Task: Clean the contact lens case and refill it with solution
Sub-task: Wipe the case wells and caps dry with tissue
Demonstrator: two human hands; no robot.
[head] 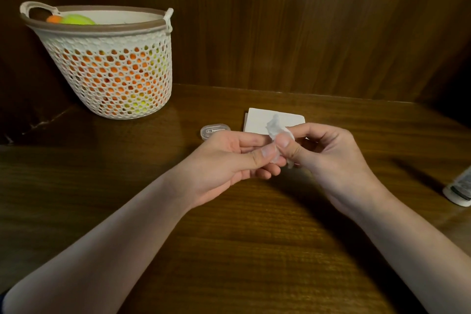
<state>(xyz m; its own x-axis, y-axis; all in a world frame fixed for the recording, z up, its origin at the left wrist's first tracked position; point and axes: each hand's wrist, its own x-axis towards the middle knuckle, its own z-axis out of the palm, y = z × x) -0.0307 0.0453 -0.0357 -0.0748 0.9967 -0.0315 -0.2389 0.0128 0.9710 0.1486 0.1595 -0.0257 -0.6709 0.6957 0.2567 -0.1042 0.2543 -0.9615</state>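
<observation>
Pinching crumpled white tissue (277, 130), both hands, glossy wooden table (229, 237)

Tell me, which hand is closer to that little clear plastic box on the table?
Left. The left hand sits just in front of the clear box; the right hand is farther off to its right.

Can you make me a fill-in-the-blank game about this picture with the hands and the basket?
1. Both hands, the left hand and the right hand, pinch a crumpled white ____.
2. The balls sit inside a white ____ with holes in it.
3. The folded white napkin lies flat on the wooden ____.
4. The small clear case lies to the ____ of the napkin.

Missing words: tissue; basket; table; left
</observation>
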